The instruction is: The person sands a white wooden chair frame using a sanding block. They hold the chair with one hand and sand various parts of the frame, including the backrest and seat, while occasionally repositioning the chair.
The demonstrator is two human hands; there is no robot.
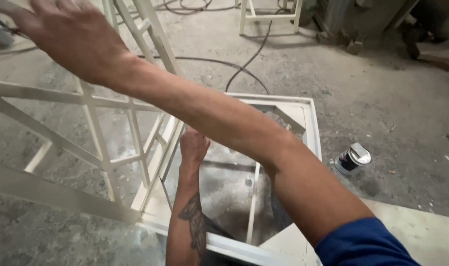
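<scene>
Right hand (pixel 72 37) reaches across, flat on the white lattice frame (pixel 101 148), finger grip unclear; left hand (pixel 193 146) fingers curl around its inner rail, steadying it. Paint can (pixel 352 158) sits right of frame.

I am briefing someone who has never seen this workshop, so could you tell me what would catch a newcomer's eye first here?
First, the right hand reaching across to the upper left, over a cream lattice frame that fills the left side. Below the crossing forearm, the left hand, on a tattooed arm, presses at the inner edge of a cream square frame lying on the dusty concrete floor. A small tin can lies to its right.
</scene>
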